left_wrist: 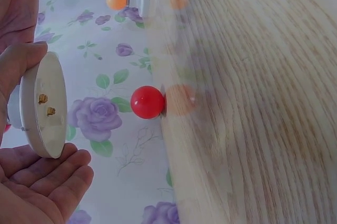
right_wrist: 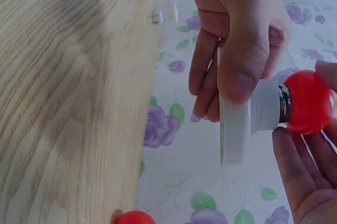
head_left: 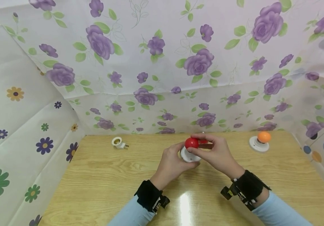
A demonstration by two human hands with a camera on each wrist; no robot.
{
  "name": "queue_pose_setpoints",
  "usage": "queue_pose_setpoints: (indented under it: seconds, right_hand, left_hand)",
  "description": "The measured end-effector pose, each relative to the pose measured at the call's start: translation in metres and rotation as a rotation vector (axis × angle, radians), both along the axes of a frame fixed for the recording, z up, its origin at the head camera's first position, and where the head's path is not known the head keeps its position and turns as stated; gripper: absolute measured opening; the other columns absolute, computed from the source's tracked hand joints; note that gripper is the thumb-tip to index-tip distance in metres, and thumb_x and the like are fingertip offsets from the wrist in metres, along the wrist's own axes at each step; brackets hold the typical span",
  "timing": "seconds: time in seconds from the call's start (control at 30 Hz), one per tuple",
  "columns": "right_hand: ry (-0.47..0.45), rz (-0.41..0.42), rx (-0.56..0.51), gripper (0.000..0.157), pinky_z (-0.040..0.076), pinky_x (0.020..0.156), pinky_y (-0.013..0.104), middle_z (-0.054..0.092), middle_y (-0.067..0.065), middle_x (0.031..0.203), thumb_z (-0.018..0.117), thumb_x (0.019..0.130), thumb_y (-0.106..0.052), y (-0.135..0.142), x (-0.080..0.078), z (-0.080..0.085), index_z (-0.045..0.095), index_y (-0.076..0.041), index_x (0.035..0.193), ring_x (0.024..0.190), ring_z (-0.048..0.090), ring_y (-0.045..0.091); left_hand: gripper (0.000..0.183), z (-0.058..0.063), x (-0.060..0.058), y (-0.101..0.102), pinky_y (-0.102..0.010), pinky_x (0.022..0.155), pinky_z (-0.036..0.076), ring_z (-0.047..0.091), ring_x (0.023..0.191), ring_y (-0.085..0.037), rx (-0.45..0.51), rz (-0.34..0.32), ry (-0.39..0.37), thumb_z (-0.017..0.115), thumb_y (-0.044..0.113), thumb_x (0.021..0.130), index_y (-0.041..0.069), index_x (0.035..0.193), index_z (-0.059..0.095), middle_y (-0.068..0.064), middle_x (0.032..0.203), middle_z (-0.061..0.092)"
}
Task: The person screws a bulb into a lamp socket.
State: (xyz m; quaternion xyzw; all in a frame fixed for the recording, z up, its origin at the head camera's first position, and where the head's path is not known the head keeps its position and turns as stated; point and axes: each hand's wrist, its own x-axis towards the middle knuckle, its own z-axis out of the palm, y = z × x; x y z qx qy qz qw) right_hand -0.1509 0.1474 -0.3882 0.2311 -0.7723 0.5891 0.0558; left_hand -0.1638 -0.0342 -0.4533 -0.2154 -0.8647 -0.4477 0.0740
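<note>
My left hand (head_left: pixel 171 163) grips a white round lamp socket (head_left: pixel 189 156) by the edge of its base, thumb on one side and fingers on the other. In the left wrist view the flat underside of this socket shows two brass screws (left_wrist: pixel 47 105). With the thumb and fingers of my right hand (head_left: pixel 219 155) I hold a red bulb (right_wrist: pixel 310 103) at the socket's mouth. A strip of the bulb's metal thread (right_wrist: pixel 285 104) shows between the red globe and the white collar. In the wrist views the socket is held up off the table, tilted on its side.
A second red bulb (left_wrist: pixel 148 102) lies on the wooden table (head_left: pixel 108 188) near the back, partly behind my right hand in the head view. At right stands an orange bulb (head_left: pixel 264 137) in a white socket (head_left: pixel 259 147). A white plug-in socket (head_left: pixel 118 143) lies back left. Flowered cloth (head_left: pixel 156 72) walls the table.
</note>
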Motion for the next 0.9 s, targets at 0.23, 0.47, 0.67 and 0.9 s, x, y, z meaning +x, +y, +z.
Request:
queue_pose_setpoints:
  seconds: [0.23, 0.47, 0.67, 0.9]
  right_hand:
    - [0.004, 0.001, 0.030, 0.043, 0.049, 0.082, 0.043, 0.059, 0.001, 0.117, 0.074, 0.080, -0.020, 0.004, 0.000, 0.002, 0.060, -0.012, 0.120, 0.102, 0.057, 0.017]
    - [0.009, 0.067, 0.024, 0.046, 0.043, 0.090, 0.044, 0.054, -0.003, 0.127, 0.069, 0.085, -0.020, 0.011, -0.011, -0.011, 0.055, -0.019, 0.129, 0.109, 0.054, 0.016]
    - [0.046, 0.141, 0.042, 0.048, 0.040, 0.094, 0.041, 0.050, -0.004, 0.132, 0.066, 0.086, -0.013, 0.013, -0.019, -0.023, 0.054, -0.024, 0.131, 0.119, 0.047, 0.017]
    - [0.044, 0.168, 0.037, 0.048, 0.039, 0.095, 0.041, 0.050, -0.003, 0.133, 0.063, 0.086, -0.004, 0.011, -0.013, -0.015, 0.054, -0.019, 0.130, 0.121, 0.045, 0.018]
  left_hand:
    - [0.062, -0.001, 0.000, 0.001, -0.031, 0.077, 0.048, 0.054, 0.095, -0.001, 0.001, -0.003, 0.000, 0.076, 0.055, 0.067, 0.033, 0.121, 0.056, 0.019, 0.105, 0.058]
    - [0.059, 0.000, 0.000, 0.001, -0.031, 0.077, 0.048, 0.054, 0.095, -0.001, 0.006, 0.001, -0.005, 0.077, 0.054, 0.067, 0.036, 0.120, 0.056, 0.020, 0.104, 0.058]
    - [0.060, -0.001, -0.001, 0.002, -0.032, 0.078, 0.048, 0.053, 0.095, 0.000, -0.002, -0.004, 0.013, 0.076, 0.055, 0.067, 0.032, 0.119, 0.057, 0.019, 0.105, 0.058]
    - [0.060, -0.002, -0.002, 0.003, -0.032, 0.078, 0.048, 0.053, 0.095, 0.001, -0.005, -0.006, 0.022, 0.076, 0.055, 0.067, 0.030, 0.119, 0.057, 0.019, 0.106, 0.057]
